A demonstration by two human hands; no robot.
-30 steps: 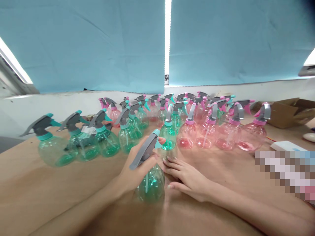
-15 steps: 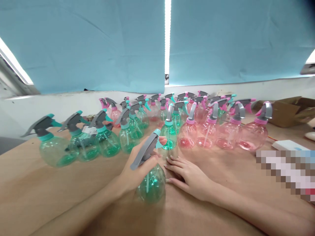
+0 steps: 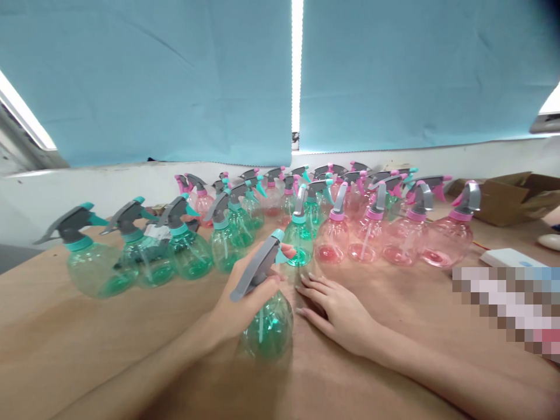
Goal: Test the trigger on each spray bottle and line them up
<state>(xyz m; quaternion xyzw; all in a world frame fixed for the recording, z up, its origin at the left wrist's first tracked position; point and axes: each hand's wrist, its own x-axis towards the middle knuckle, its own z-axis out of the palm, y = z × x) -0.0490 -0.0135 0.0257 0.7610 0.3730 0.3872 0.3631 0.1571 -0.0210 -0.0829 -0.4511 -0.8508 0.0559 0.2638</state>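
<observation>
Brightly lit, glaring at the white strip [image 3: 296,70] between blue sheets [image 3: 149,76]. Glinting on the nearest green bottle [image 3: 275,326], shadowed on the desk [image 3: 219,385] below. Blurred in the foreground, stretched toward the edges, dark at top right, pixelated at lower right.

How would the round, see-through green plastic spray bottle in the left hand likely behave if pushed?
The bottle is probably fairly light, being see-through plastic. Its glossy, rounded body may feel slippery. The grey trigger head rises above, so a high push might tip it.
</observation>
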